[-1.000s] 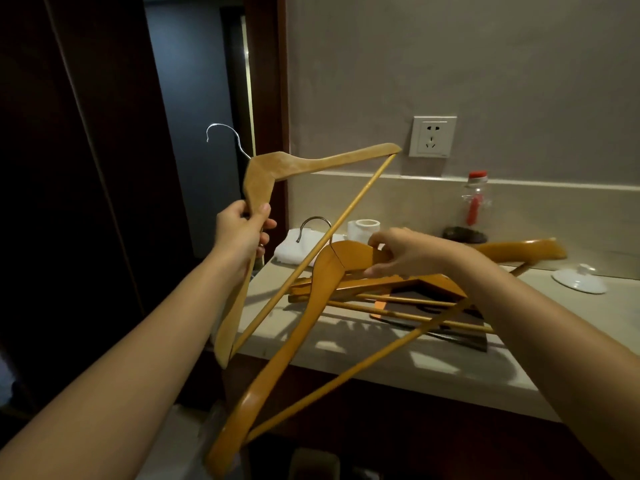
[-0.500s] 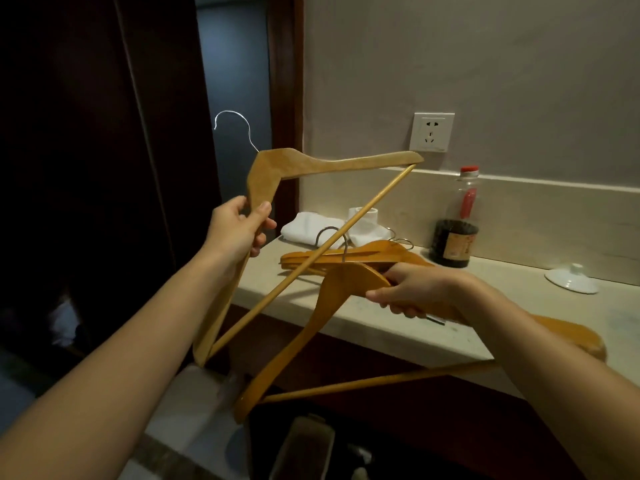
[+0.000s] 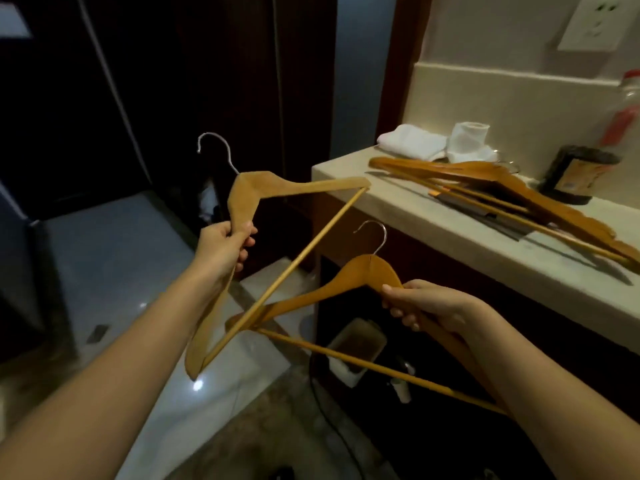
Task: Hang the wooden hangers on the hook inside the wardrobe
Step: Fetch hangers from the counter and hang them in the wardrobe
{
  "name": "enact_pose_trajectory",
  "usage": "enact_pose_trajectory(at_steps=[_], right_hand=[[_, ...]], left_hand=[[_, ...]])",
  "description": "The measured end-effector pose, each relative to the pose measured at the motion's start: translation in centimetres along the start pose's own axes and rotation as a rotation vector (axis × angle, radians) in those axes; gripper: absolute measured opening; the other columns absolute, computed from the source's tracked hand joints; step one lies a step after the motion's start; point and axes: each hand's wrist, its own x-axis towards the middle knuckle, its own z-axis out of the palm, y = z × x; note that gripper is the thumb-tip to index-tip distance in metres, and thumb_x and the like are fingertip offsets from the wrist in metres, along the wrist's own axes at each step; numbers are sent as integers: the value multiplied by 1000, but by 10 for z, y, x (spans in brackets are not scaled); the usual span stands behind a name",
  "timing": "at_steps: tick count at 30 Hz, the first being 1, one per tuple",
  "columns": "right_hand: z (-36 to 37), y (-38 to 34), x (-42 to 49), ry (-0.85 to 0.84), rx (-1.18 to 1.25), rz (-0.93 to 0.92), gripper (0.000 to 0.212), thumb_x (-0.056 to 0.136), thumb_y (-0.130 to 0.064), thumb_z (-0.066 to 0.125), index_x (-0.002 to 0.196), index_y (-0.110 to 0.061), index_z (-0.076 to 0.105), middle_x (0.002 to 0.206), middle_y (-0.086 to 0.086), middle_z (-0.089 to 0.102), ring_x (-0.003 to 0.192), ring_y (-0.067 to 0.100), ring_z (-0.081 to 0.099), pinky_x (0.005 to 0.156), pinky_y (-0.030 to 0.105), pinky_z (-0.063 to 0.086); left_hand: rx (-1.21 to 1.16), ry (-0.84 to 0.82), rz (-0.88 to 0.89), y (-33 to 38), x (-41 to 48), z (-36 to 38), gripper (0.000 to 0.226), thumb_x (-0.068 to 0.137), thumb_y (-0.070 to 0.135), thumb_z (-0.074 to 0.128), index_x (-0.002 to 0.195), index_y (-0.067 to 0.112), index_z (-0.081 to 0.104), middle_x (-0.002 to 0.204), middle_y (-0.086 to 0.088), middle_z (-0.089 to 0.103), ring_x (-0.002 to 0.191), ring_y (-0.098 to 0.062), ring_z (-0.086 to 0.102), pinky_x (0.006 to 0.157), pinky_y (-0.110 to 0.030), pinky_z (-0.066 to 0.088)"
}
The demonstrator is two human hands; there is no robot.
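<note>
Hangers in both hands, held out over the floor (image 3: 114, 258) in front of the table (image 3: 398, 202). Left hand (image 3: 223, 245) wrapped tight around one shoulder arm of a pale wooden hanger (image 3: 263, 192), fingers curled over the wood just below the neck; its metal hook (image 3: 214, 150) points up and left toward the dark wardrobe (image 3: 173, 81), hanger tilted so one end hangs low near the left forearm and the other end reaches close to the table edge. Right hand (image 3: 426, 306) closed around the shoulder of a darker orange hanger (image 3: 360, 275), grip just right of the neck, its hook (image 3: 374, 233) standing upright. The pale hanger's crossbar runs diagonally in front of the orange hanger's left arm, crossing near that hanger's left tip; cannot tell if they touch. More wooden hangers (image 3: 502, 188) lie stacked flat on the table, tips pointing toward the near right edge. Behind them a folded white towel (image 3: 412, 140), a white paper roll (image 3: 467, 140) just beside it, and a dark bottle (image 3: 578, 174) against the back wall. Wall socket (image 3: 592, 26) at top right. Under the table a small white bin (image 3: 356, 351) sits on the floor, partly behind the orange hanger's crossbar. Wardrobe hook not visible, interior too dark to make out
</note>
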Motion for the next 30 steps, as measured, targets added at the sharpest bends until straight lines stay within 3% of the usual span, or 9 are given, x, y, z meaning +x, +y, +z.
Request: enact_pose_trajectory(at_steps=[5, 10, 14, 20, 26, 30], right_hand=[[52, 27, 32, -48, 30, 35, 32, 91, -39, 52, 75, -12, 52, 62, 1, 49, 45, 8, 44, 42, 17, 40], [100, 49, 60, -36, -29, 39, 31, 90, -38, 56, 72, -13, 49, 63, 3, 50, 48, 12, 44, 44, 20, 38], [135, 63, 84, -50, -93, 28, 30, 87, -39, 59, 73, -13, 50, 62, 3, 50, 47, 12, 45, 44, 22, 39], [191, 71, 123, -17, -226, 29, 27, 89, -34, 58, 75, -11, 56, 66, 5, 51, 51, 14, 48, 46, 23, 40], [232, 88, 158, -41, -382, 117, 21, 91, -26, 57, 90, -5, 56, 67, 4, 49, 54, 14, 48, 43, 20, 41], [244, 108, 174, -50, -414, 212, 12, 91, -19, 56, 88, -8, 52, 66, 5, 48, 52, 13, 45, 39, 18, 38]], left_hand=[[-9, 101, -124, -52, -44, -45, 22, 96, 22, 46, 78, 14, 57, 68, 0, 49, 50, -11, 39, 39, -17, 34], [86, 169, -216, -101, -80, -87, 19, 95, 21, 46, 85, 11, 58, 70, 0, 52, 52, -12, 42, 48, -23, 35], [109, 202, -324, -150, -105, -116, 17, 94, 19, 48, 85, 9, 59, 68, -1, 54, 49, -13, 40, 37, -17, 32], [170, 198, -486, -222, -133, -148, 15, 94, 16, 49, 88, 5, 57, 68, -3, 58, 47, -13, 44, 43, -22, 36], [202, 199, -614, -288, -166, -178, 13, 93, 15, 51, 83, 10, 58, 65, -3, 56, 48, -5, 50, 50, -21, 40], [245, 104, -731, -319, -177, -195, 17, 94, 19, 50, 88, 6, 60, 67, -4, 53, 55, -13, 47, 52, -24, 37]])
